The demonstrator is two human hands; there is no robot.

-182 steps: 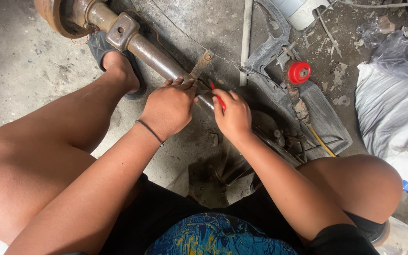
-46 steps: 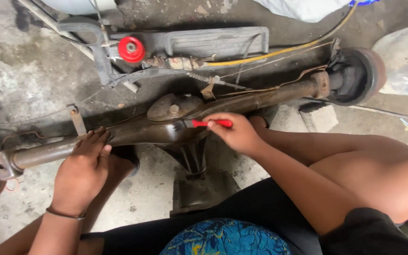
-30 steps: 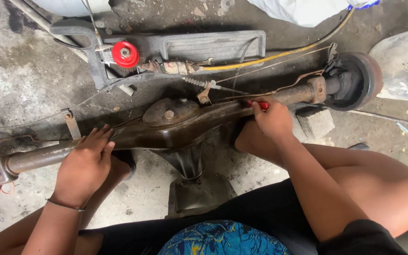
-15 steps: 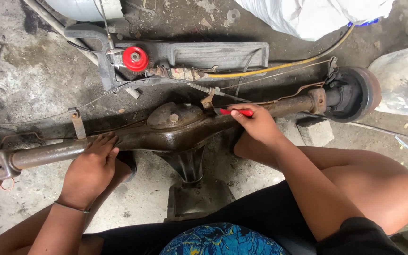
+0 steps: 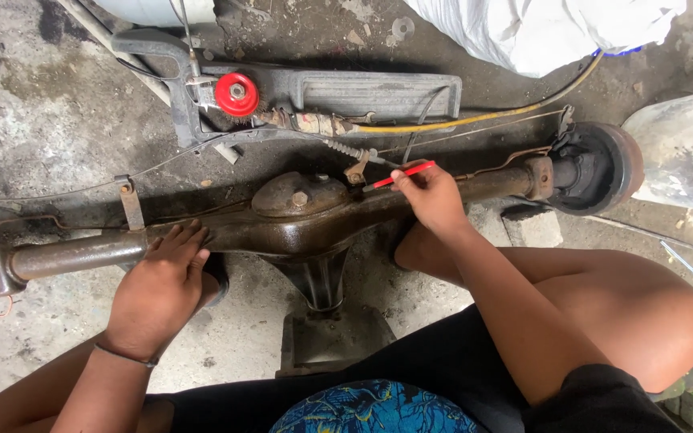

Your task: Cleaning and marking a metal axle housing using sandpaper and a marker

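On the concrete floor (image 5: 58, 120), a rusty rear axle housing (image 5: 314, 220) lies across a stand. Left hand (image 5: 158, 293) rests flat on its tube, fingers together. Right hand (image 5: 435, 196), at 1 o'clock of the differential, pinches a red-handled tool (image 5: 401, 175) against brown, uncleaned metal; work appears unfinished.

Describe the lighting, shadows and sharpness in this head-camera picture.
Head view: soft, even daylight, no glare; faint shadows under the rusty axle. The left hand and the right hand with its red tool look sharp; slight wide-angle bending at the edges.
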